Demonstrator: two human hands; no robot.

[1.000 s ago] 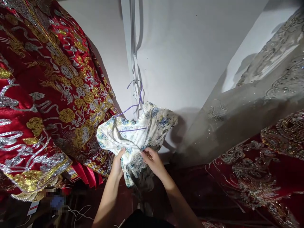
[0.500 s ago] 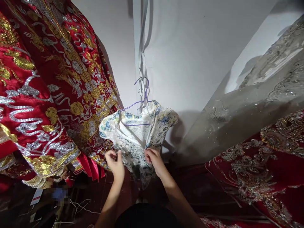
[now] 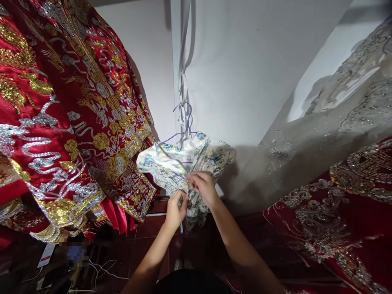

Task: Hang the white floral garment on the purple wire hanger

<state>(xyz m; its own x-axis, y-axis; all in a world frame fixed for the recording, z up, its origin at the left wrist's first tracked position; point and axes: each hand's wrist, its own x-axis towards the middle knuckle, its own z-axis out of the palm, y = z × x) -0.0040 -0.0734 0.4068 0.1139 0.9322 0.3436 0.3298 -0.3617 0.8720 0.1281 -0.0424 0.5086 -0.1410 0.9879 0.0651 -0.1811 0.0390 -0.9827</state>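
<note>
Head view: the left hand (image 3: 177,207) pinches the floral garment (image 3: 214,156)'s front; the right hand (image 3: 204,188) curls just beyond it, grip unclear; a red embroidered jacket (image 3: 102,102) hangs left.

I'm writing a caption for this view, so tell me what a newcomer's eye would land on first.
The red garment with gold and silver embroidery would likely catch the eye first, filling much of the left side. Next comes the floral garment on a purple hanger near the middle, with the left hand and right hand at its front. At lower right, dark red beaded fabric glitters.
</note>
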